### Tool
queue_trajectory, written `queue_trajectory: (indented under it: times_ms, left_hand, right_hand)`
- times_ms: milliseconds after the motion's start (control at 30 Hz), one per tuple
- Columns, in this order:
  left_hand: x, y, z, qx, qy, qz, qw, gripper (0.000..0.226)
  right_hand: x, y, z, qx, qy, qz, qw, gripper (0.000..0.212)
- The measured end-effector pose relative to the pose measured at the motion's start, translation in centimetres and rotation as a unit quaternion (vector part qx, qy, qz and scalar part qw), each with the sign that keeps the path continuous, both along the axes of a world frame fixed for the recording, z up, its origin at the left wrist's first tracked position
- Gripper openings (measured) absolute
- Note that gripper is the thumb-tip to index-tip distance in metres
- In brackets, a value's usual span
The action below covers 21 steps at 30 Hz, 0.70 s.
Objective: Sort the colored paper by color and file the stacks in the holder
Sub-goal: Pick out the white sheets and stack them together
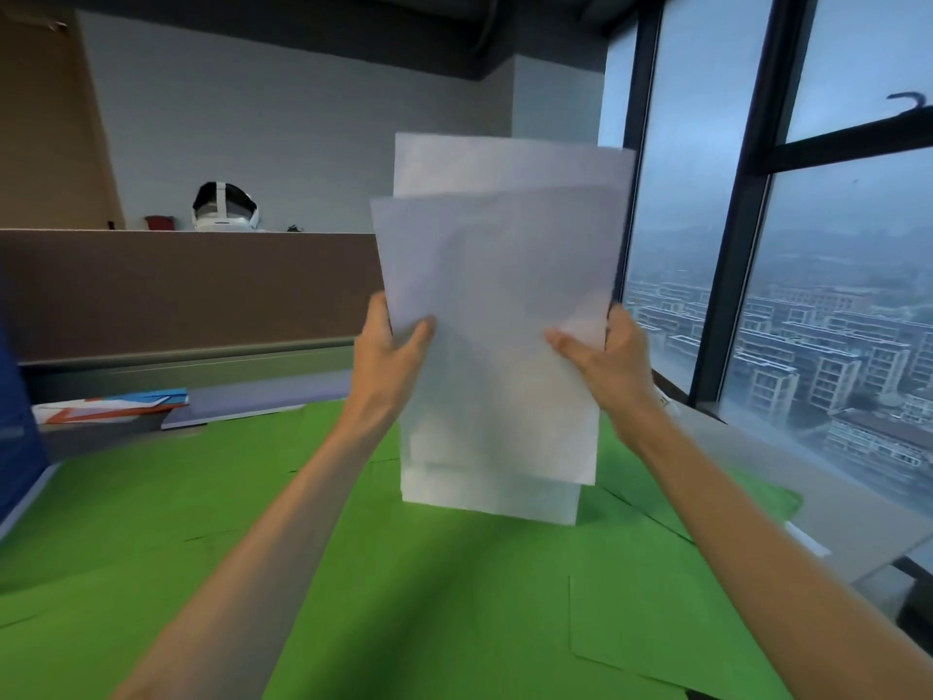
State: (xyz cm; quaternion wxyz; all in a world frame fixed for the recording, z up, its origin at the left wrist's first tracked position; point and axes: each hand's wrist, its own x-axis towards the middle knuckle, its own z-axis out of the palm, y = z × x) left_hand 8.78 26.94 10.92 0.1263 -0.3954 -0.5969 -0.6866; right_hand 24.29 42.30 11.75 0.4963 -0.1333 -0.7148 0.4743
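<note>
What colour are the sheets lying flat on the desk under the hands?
Green, seen clearly in the head view; the held sheets are white.

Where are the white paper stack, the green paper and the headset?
white paper stack (pixel 497 315), head view, middle of front sheet
green paper (pixel 429 588), head view, flat middle area
headset (pixel 225 208), head view, its front

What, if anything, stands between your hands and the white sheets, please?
Nothing visible: the left hand and right hand already grip the white sheets by their side edges, upright above the green paper.
</note>
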Motion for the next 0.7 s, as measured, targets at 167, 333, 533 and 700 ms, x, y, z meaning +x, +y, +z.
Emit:
queue_trajectory:
  times_ms: [167, 333, 533, 700]
  left_hand:
    - [-0.7, 0.2, -0.7, -0.034, -0.009, 0.014, 0.999, 0.023]
    - [-0.2, -0.3, -0.5, -0.008, -0.035, -0.011, 0.999, 0.035]
    - [-0.1, -0.6, -3.5, -0.046, -0.041, 0.002, 0.998, 0.034]
    - [-0.5, -0.7, -3.9, -0.044, -0.025, 0.014, 0.999, 0.028]
  right_hand:
    - [-0.5, 0.1, 0.5, -0.015, -0.003, -0.009, 1.0, 0.027]
    - [-0.6, -0.4, -1.4, -0.056, 0.039, -0.008, 0.998, 0.019]
    - [-1.2, -0.7, -4.3, -0.088, 0.003, -0.002, 0.996, 0.018]
    - [-2.0, -1.3, -2.8, -0.016, -0.009, -0.023, 1.0, 0.025]
